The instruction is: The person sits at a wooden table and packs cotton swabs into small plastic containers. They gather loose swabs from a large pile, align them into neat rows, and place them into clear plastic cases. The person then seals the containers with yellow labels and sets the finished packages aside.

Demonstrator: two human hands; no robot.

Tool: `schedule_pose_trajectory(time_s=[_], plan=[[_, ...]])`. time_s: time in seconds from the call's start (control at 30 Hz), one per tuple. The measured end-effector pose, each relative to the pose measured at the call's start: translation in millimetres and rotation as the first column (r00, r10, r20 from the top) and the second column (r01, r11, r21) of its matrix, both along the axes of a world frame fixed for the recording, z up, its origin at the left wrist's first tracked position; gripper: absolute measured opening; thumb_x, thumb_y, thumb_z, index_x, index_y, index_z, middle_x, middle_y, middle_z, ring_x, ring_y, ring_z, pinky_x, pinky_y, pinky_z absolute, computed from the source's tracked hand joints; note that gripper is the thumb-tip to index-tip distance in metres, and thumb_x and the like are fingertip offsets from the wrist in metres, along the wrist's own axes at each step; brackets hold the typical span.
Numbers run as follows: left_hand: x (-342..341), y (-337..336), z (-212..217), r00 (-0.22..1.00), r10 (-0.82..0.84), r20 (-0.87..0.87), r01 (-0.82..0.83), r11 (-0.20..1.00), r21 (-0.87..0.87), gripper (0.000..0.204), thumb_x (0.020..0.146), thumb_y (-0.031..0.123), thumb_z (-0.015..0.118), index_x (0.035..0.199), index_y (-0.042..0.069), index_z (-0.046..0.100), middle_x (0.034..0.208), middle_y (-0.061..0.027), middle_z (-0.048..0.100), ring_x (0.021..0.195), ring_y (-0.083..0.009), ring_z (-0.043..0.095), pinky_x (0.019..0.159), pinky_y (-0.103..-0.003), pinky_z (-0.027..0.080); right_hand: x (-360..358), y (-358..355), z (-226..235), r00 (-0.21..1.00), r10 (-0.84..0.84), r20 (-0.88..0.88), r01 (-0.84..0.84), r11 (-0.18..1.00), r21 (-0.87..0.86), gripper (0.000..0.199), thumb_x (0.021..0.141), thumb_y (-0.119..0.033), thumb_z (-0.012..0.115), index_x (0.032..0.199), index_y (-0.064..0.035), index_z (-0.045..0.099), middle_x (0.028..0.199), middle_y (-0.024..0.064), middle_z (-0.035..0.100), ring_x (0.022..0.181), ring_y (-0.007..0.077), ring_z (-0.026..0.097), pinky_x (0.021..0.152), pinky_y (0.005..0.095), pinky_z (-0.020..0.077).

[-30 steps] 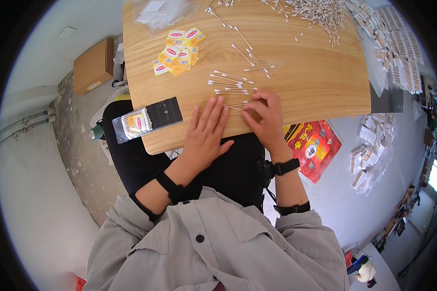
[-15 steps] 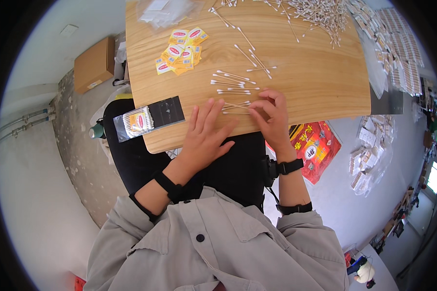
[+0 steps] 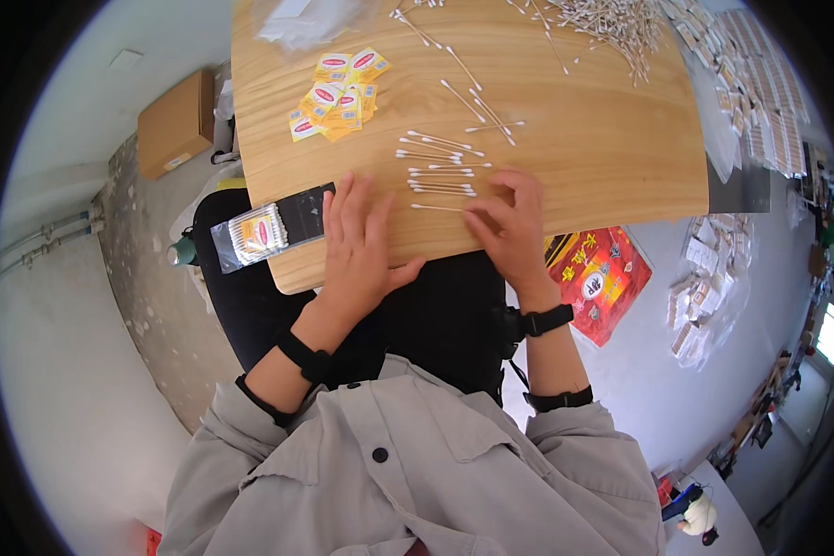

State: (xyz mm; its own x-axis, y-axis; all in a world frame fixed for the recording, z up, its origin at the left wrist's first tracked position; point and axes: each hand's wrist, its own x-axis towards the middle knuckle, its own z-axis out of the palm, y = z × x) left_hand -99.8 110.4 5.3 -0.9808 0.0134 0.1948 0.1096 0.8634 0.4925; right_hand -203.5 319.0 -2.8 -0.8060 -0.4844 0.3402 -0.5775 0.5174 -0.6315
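Cotton swabs (image 3: 440, 171) lie in a loose row on the wooden table (image 3: 602, 157), long axes running left to right, just beyond both hands. In the head view the right hand (image 3: 510, 227) is nearer, its fingertips pinched narrowly at the end of the closest swab, while the left hand (image 3: 360, 246) rests flat with fingers spread, holding nothing, beside a clear packet of swabs (image 3: 255, 236) at the table's edge.

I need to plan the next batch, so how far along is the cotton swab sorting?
Done: one filled swab packet lies at the table's left edge. In hand: the right hand touches a row of swabs laid side by side; the left hand rests flat beside it. Left: a big loose swab pile at the far edge, and yellow labels unused.
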Motion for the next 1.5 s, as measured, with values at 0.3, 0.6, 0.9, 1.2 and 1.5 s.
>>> schedule_pose_trajectory(time_s=[0.3, 0.6, 0.9, 1.2, 1.5], plan=[[-66, 12, -9, 0.999, 0.049, -0.015, -0.05, 0.997, -0.063, 0.092, 0.077, 0.028, 0.076, 0.148, -0.002, 0.026, 0.152, -0.023, 0.029, 0.143, -0.0347, 0.028, 0.115, -0.051, 0.023, -3, -45, -5, 0.857, -0.324, 0.4, 0.486, 0.765, -0.422, 0.032, 0.099, -0.015, 0.05, 0.125, 0.0033, 0.05, 0.12, 0.0153, 0.047, 0.117, 0.0269, 0.049, 0.099, 0.0365, 0.0403], [-55, 17, -8, 0.993, 0.117, 0.019, -0.116, 0.992, -0.055, 0.099, 0.076, 0.035, 0.076, 0.149, -0.004, 0.022, 0.155, -0.0238, 0.023, 0.145, -0.0353, 0.025, 0.116, -0.049, 0.023, -14, -66, -21, 0.857, -0.134, 0.498, 0.461, 0.633, -0.622, 0.04, 0.105, -0.024, 0.036, 0.132, 0.0046, 0.044, 0.131, 0.0162, 0.044, 0.125, 0.0244, 0.045, 0.108, 0.0362, 0.0352], [-58, 22, -17, 0.999, 0.033, 0.042, -0.029, 0.996, -0.082, 0.107, 0.07, 0.044, 0.078, 0.149, -0.002, 0.024, 0.156, -0.0231, 0.021, 0.146, -0.0355, 0.02, 0.118, -0.048, 0.02, -14, -80, -39, 0.843, 0.078, 0.533, 0.388, 0.597, -0.702, 0.042, 0.106, -0.025, 0.035, 0.134, 0.0049, 0.042, 0.136, 0.0179, 0.043, 0.129, 0.0271, 0.043, 0.112, 0.038, 0.0322], [-62, 22, 1, 0.992, 0.049, 0.115, -0.03, 0.987, -0.156, 0.114, 0.065, 0.05, 0.08, 0.151, 0.001, 0.023, 0.159, -0.0186, 0.02, 0.148, -0.0339, 0.017, 0.116, -0.054, 0.018, -66, -9, -13, 0.928, -0.372, -0.005, 0.371, 0.927, -0.045, 0.033, 0.083, -0.008, 0.069, 0.115, -0.0109, 0.065, 0.111, 0.014, 0.051, 0.104, 0.0281, 0.052, 0.091, 0.0394, 0.0443], [-49, 34, -4, 0.984, 0.052, 0.169, -0.029, 0.991, -0.134, 0.112, 0.067, 0.054, 0.077, 0.149, -0.002, 0.026, 0.157, -0.0194, 0.022, 0.147, -0.033, 0.018, 0.118, -0.048, 0.018, -75, -9, -14, 0.958, -0.279, 0.073, 0.284, 0.956, -0.075, 0.015, 0.081, -0.012, 0.074, 0.096, -0.0085, 0.071, 0.104, 0.0096, 0.055, 0.099, 0.026, 0.055, 0.085, 0.0353, 0.0464]])
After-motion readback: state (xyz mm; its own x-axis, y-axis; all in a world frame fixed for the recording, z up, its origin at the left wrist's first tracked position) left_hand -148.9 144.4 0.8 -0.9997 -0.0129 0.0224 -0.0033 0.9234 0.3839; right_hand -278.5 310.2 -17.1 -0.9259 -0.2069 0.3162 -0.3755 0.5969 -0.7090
